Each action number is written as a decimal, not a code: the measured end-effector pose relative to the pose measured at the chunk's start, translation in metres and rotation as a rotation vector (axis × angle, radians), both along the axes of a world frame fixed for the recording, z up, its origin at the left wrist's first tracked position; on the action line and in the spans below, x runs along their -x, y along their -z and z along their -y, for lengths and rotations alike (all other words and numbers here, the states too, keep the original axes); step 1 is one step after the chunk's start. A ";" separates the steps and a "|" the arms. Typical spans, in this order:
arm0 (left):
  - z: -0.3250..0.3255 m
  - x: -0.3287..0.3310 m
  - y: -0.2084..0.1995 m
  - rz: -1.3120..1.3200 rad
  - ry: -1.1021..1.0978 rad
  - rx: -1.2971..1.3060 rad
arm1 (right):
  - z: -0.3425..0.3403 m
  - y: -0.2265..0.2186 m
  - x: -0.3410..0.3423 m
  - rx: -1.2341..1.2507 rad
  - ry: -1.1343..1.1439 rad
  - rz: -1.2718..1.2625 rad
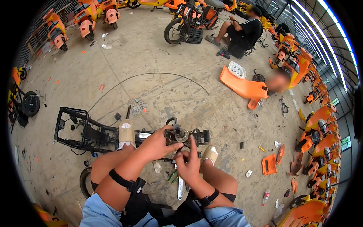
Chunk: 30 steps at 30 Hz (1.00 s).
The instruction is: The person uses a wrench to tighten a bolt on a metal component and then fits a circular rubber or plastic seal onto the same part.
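A black scooter frame point(102, 134) lies across the floor in front of me, between and under my legs. At its right end stands the steering head tube point(180, 133), with a round metal ring at its top. My left hand point(160, 144) is closed around the left side of this head tube, thumb toward me. My right hand point(189, 160) is at the near right side, index finger stretched up against the tube. Its other fingers are curled; whether they hold something small is hidden. Below the hands a silver metal tube point(180, 187) lies between my legs, beside green-handled pliers point(172, 176).
A long thin cable point(143, 73) curves over the floor, near a pile of small metal parts point(140, 107). Orange body panels point(242, 85) lie at right, with a white tray point(237, 70). Another person point(245, 32) sits farther back by a scooter point(193, 22). Parked scooters line the right side.
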<state>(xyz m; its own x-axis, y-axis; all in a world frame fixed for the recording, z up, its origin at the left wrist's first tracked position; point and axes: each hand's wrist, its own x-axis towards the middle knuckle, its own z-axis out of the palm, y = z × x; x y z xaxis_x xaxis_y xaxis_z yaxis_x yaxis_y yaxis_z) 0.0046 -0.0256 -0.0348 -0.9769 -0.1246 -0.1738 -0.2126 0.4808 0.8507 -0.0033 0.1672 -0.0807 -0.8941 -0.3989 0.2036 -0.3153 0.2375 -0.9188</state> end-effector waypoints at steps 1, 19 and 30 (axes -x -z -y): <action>0.000 -0.001 -0.001 0.011 -0.001 -0.002 | 0.001 -0.003 0.007 0.029 -0.004 0.039; 0.002 0.000 0.005 -0.020 0.013 0.023 | 0.002 0.001 0.002 0.013 -0.031 0.033; 0.003 0.000 0.004 0.011 0.008 0.025 | 0.005 -0.009 0.034 0.052 -0.133 0.195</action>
